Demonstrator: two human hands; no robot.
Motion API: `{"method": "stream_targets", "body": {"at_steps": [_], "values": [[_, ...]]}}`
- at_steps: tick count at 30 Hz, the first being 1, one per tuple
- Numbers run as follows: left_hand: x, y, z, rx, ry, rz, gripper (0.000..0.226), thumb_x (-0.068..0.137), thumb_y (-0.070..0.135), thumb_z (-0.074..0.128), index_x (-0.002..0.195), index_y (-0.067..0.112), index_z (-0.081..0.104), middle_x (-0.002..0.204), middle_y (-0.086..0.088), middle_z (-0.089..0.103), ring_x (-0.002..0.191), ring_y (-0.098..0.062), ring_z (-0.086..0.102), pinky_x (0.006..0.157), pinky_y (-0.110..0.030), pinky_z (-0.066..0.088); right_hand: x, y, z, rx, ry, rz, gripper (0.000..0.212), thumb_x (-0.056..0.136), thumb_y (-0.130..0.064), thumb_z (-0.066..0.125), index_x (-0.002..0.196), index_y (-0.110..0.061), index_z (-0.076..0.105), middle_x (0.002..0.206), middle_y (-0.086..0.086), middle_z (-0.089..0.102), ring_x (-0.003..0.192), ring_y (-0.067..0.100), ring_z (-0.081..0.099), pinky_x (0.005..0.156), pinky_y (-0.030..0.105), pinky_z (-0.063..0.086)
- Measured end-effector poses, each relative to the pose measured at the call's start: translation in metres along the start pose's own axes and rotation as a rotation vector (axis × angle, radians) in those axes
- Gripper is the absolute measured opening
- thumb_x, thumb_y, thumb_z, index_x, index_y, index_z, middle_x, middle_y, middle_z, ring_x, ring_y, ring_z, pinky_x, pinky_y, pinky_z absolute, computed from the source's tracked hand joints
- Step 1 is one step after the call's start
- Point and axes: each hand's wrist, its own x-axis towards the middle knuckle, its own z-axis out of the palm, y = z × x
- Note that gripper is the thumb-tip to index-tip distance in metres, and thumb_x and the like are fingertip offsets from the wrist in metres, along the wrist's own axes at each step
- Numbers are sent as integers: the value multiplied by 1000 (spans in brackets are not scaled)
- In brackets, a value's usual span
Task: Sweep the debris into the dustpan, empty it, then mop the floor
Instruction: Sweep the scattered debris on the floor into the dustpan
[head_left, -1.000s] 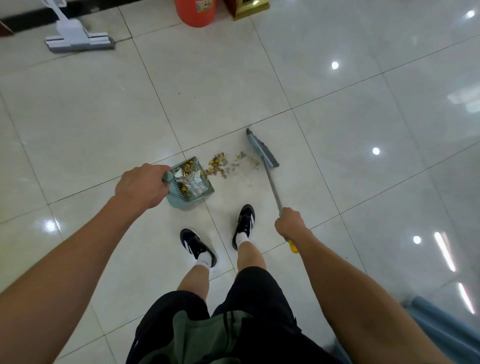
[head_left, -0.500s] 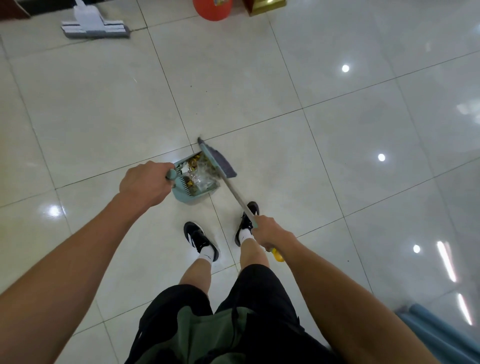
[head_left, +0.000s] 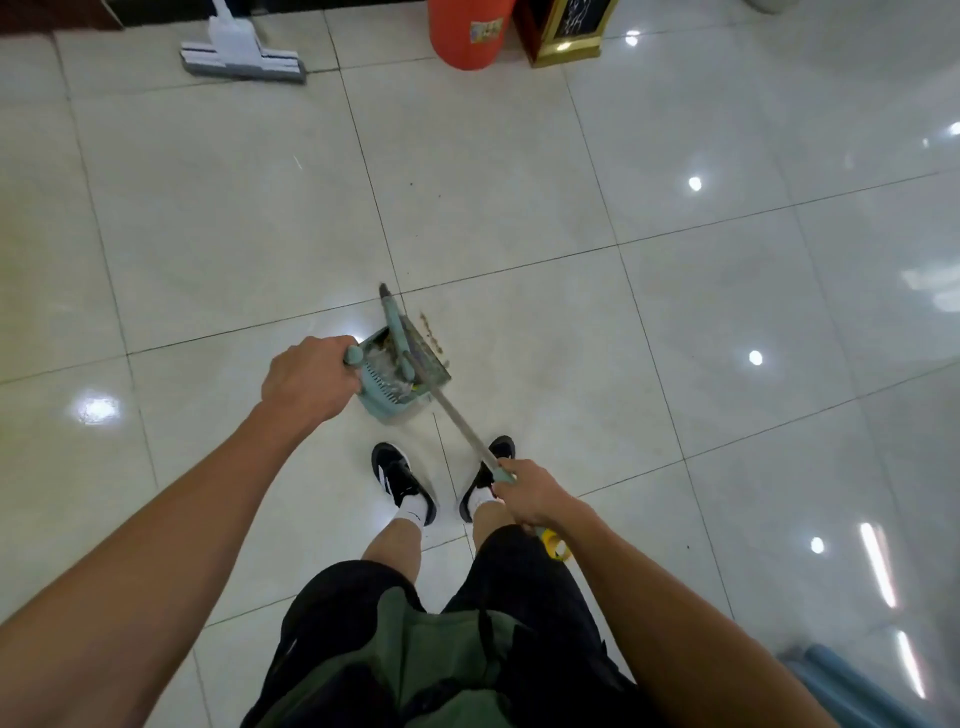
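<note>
A teal dustpan (head_left: 385, 395) rests on the tiled floor just ahead of my feet, holding yellow and clear debris. My left hand (head_left: 306, 378) is shut on its handle. The broom (head_left: 410, 345) has its teal head lying across the pan's mouth, the metal shaft running back to my right hand (head_left: 530, 491), which grips it above a yellow end cap. A thin line of crumbs (head_left: 431, 332) lies on the floor just right of the pan's lip. A white flat mop (head_left: 241, 60) rests at the far left by the wall.
An orange bucket (head_left: 467, 34) and a gold-trimmed dark stand (head_left: 569, 31) are at the far wall. My two black shoes (head_left: 400, 475) stand right behind the pan. A blue object (head_left: 852, 686) pokes in at the bottom right corner.
The broom swept left from the loose pile into the dustpan, carrying the debris in. Its head now lies across the pan's mouth. My left hand kept the pan in place.
</note>
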Motion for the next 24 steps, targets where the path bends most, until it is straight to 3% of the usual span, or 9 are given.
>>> {"method": "stream_targets", "body": {"at_steps": [2,4,7,14,21,24], "values": [[-7,-7,1,-10,8,-26,16,91,18,53,85,30,62,73,3,60,64,-21,57,58,-31,41,-10,5,-8,-22,46,-17,42,98,-21,50,139,-15,51,110,14,62,68,19,55,61,32,51],[-14,-11,4,-17,17,-36,14,93,22,53,83,28,61,74,1,61,65,-23,58,59,-32,45,-19,9,-18,-16,65,-14,43,98,-17,47,141,-14,49,99,12,60,57,19,51,46,28,46],[-25,-13,9,-29,33,-62,14,94,25,53,82,28,61,74,1,60,66,-24,59,59,-31,44,-25,15,-29,-30,80,-16,48,97,-15,44,144,-16,45,99,13,58,56,23,52,39,25,44],[-38,-17,17,-55,79,-140,9,92,29,58,84,30,63,74,2,59,66,-26,57,59,-30,41,-26,24,-45,-61,111,-49,50,94,-14,46,145,-19,46,104,15,57,60,25,52,39,23,43],[-41,-23,19,-50,81,-178,8,91,28,58,83,29,61,74,1,58,69,-29,60,60,-30,43,-20,26,-49,-151,146,-84,39,95,-15,46,134,-17,53,93,9,57,60,25,56,40,24,47],[-40,-32,16,-51,77,-195,11,91,28,58,80,29,60,74,2,58,68,-28,60,59,-30,43,-12,24,-51,-291,215,-107,40,94,-17,45,132,-18,55,96,8,61,67,26,60,53,33,56]]}}
